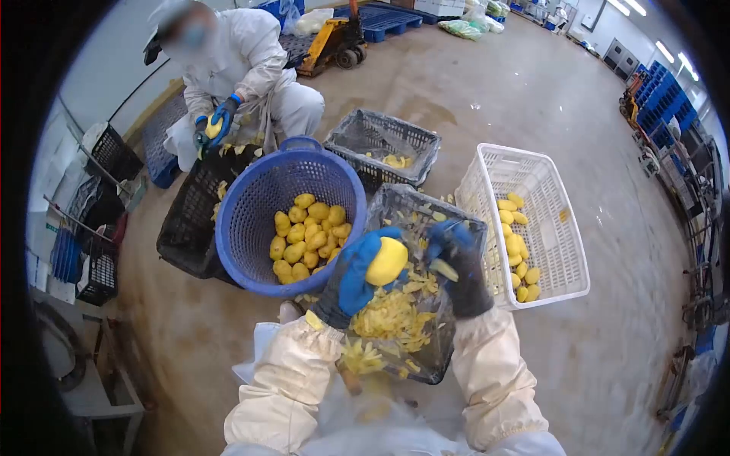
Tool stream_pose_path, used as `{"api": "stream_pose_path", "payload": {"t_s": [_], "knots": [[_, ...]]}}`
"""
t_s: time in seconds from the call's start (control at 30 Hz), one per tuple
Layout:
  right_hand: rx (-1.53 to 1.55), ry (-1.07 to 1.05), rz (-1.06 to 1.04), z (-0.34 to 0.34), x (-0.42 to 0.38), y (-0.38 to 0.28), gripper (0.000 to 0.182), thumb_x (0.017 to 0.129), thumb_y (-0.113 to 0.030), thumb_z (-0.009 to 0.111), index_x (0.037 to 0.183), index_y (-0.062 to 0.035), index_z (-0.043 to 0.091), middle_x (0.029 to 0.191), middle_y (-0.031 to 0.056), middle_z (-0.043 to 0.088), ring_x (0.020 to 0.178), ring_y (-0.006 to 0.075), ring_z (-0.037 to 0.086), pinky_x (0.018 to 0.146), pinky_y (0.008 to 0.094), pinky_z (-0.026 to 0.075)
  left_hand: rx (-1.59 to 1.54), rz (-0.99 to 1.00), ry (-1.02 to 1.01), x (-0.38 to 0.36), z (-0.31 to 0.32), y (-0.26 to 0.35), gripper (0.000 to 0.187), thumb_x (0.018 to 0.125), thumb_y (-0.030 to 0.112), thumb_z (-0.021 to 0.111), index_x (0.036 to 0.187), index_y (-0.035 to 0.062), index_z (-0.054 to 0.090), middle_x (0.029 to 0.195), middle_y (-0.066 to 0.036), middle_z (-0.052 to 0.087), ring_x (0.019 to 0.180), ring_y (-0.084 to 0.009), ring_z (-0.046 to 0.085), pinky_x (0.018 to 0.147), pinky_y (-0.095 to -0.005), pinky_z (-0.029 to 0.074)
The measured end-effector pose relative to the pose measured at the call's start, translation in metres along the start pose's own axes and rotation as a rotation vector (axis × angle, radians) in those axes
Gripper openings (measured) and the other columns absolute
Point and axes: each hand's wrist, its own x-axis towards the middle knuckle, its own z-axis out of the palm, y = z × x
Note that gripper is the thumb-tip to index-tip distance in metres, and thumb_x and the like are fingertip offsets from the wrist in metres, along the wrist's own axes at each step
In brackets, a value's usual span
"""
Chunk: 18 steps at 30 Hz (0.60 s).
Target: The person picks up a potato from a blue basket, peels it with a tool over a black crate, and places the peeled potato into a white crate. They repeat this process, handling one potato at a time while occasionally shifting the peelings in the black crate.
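Observation:
My left hand, in a blue-and-dark glove, is closed around a smooth yellow peeled potato. To its right, my right hand is smeared by motion, its gloved fingers curled; a pale, thin piece shows beside them, too blurred to name. Both hands are above a black crate lined with plastic and strewn with yellow peelings. Left of it, a blue round basket holds several brownish-yellow potatoes. On the right, a white crate contains several smooth yellow potatoes.
A co-worker in white crouches at the upper left, holding a potato over a dark crate. Another black crate with some peelings stands beyond mine. Farther back are an orange pallet jack and blue pallets.

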Motion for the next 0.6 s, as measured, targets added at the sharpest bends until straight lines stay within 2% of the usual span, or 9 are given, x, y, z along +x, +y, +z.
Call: {"api": "stream_pose_path", "payload": {"t_s": [0.03,0.07,0.13,0.17,0.27,0.33,0.4,0.47,0.6], "knots": [[-0.324,-0.146,-0.105,0.012,-0.004,0.001,0.023,0.094,-0.022,0.048,0.095,-0.0021,0.060,0.074,0.0028,0.060,0.059,0.0090,0.054,0.053,0.0213,0.043,0.111,0.103,0.072,0.000,-0.001,-0.001,0.044,0.094,0.035,0.048,0.120,-0.0011,0.051,0.097,-0.012,0.061,0.085,-0.0199,0.063,0.064,-0.0276,0.053],[-0.316,-0.138,-0.111,0.001,0.003,0.008,0.023,0.094,-0.022,0.048,0.095,-0.0021,0.060,0.074,0.0028,0.060,0.059,0.0090,0.054,0.053,0.0213,0.043,0.120,0.097,0.065,-0.002,-0.001,0.000,0.044,0.094,0.035,0.048,0.120,-0.0011,0.051,0.097,-0.012,0.061,0.085,-0.0199,0.063,0.064,-0.0276,0.053],[-0.148,0.153,-0.027,-0.023,0.022,0.013,0.021,0.094,-0.022,0.052,0.094,-0.0026,0.060,0.074,0.0017,0.059,0.059,0.0092,0.055,0.054,0.0217,0.044,0.054,-0.018,-0.010,-0.007,0.001,0.005,0.044,0.095,0.036,0.047,0.118,-0.0012,0.052,0.095,-0.011,0.061,0.080,-0.0187,0.064,0.061,-0.0254,0.051],[0.108,0.141,-0.027,-0.025,0.022,0.006,0.018,0.092,-0.020,0.056,0.093,-0.0024,0.060,0.072,0.0019,0.059,0.059,0.0101,0.055,0.054,0.0219,0.044,0.034,-0.014,-0.014,-0.007,0.005,0.006,0.044,0.095,0.036,0.047,0.117,-0.0009,0.054,0.095,-0.010,0.061,0.077,-0.0171,0.064,0.060,-0.0249,0.051],[-0.189,-0.050,0.033,0.019,-0.003,-0.003,0.017,0.090,-0.019,0.059,0.092,-0.0025,0.061,0.070,0.0020,0.059,0.059,0.0092,0.055,0.053,0.0215,0.044,0.034,0.006,0.118,-0.002,0.005,0.003,0.044,0.094,0.035,0.048,0.119,-0.0005,0.052,0.095,-0.010,0.061,0.077,-0.0167,0.064,0.060,-0.0257,0.052],[-0.113,-0.073,0.046,0.008,0.002,0.009,0.015,0.090,-0.017,0.057,0.091,-0.0027,0.062,0.070,0.0024,0.060,0.059,0.0090,0.055,0.054,0.0215,0.043,0.010,-0.043,0.054,0.000,-0.012,-0.003,0.048,0.093,0.040,0.050,0.121,0.0005,0.050,0.098,-0.013,0.061,0.080,-0.0203,0.064,0.064,-0.0285,0.054],[-0.156,0.235,-0.161,-0.028,0.023,0.012,0.016,0.091,-0.018,0.058,0.091,-0.0022,0.062,0.071,0.0024,0.060,0.058,0.0099,0.054,0.055,0.0224,0.044,-0.019,-0.085,-0.013,0.004,-0.022,-0.010,0.053,0.092,0.044,0.052,0.124,0.0015,0.048,0.101,-0.016,0.061,0.084,-0.0240,0.064,0.069,-0.0313,0.056],[-0.120,0.184,-0.198,-0.020,0.016,0.006,0.013,0.089,-0.014,0.060,0.092,-0.0014,0.062,0.074,0.0040,0.062,0.061,0.0100,0.055,0.056,0.0229,0.045,-0.495,-0.086,0.118,0.010,-0.023,-0.015,0.053,0.092,0.046,0.051,0.122,0.0023,0.050,0.106,-0.017,0.060,0.088,-0.0250,0.064,0.072,-0.0350,0.057],[-0.312,-0.010,-0.082,0.038,-0.017,0.015,0.013,0.086,-0.012,0.065,0.090,-0.0005,0.062,0.079,0.0071,0.063,0.069,0.0101,0.058,0.062,0.0237,0.046,-0.830,-0.162,0.038,0.017,-0.034,-0.025,0.050,0.092,0.046,0.051,0.116,0.0015,0.052,0.105,-0.017,0.061,0.089,-0.0280,0.064,0.072,-0.0401,0.057]]}}
